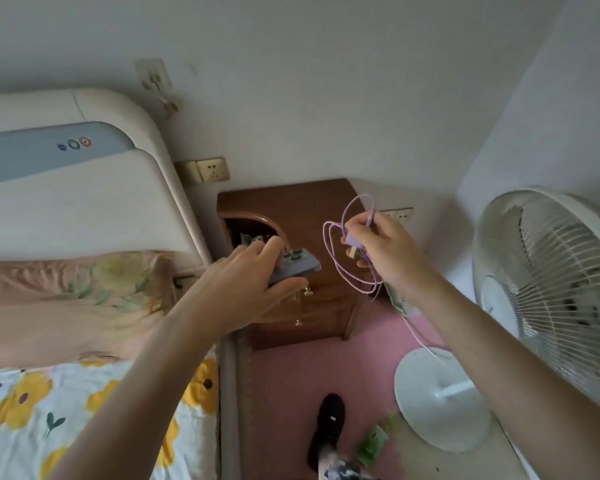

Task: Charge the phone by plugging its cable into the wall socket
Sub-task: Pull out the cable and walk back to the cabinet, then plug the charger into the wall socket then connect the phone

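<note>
The left hand (253, 268) holds the grey phone (293, 268) above the brown nightstand (291, 202), its fingers curled over the top and the thumb under the lower edge. To the right, the right hand (383, 247) has its fingers closed on the coiled purple cable (340, 268); a plug end (353, 252) shows near the palm. The wall socket (212, 169) is on the far wall, left of the nightstand, beside the bed headboard (84, 216). A white fan (548, 289) stands at the right.
</note>
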Demonstrator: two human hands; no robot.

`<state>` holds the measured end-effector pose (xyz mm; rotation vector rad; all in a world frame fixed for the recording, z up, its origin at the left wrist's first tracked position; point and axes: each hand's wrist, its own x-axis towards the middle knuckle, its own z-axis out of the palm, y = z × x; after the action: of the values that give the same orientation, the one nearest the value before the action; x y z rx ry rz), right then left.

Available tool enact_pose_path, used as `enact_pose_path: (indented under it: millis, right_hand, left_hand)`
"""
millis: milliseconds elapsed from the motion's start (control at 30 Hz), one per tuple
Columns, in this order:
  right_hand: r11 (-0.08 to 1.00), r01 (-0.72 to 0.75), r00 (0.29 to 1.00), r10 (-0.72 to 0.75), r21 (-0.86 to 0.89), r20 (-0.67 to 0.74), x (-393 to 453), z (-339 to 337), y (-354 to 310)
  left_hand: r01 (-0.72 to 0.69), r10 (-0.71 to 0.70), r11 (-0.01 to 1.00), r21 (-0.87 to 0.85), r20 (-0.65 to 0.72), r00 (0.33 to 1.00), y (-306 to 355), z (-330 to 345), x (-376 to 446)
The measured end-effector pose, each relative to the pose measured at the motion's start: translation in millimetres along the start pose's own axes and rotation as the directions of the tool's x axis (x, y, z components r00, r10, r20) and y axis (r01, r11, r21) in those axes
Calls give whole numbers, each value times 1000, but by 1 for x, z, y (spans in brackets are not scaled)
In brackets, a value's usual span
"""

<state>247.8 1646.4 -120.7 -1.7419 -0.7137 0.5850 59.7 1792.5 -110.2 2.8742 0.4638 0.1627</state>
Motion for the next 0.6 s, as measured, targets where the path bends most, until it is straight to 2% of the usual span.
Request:
enact_pose_path:
  millis: [233, 367, 467, 600]
  right_hand:
    - [998, -38, 995, 43, 54, -88, 92, -40, 13]
    - [995, -74, 990, 81, 65, -117, 141, -63, 24]
    - [993, -95, 987, 103, 68, -127, 171, -72, 35]
    - [981, -165, 979, 175, 98, -105, 207, -79, 53]
  left_hand:
    - [-29, 30, 999, -16, 81, 996, -20, 38, 116]
    - [85, -47, 974, -208, 183, 982, -32, 72, 174]
    - [191, -113, 895, -402, 211, 971, -44, 99, 202]
    - [247, -132, 861, -445, 274, 953, -57, 133, 238]
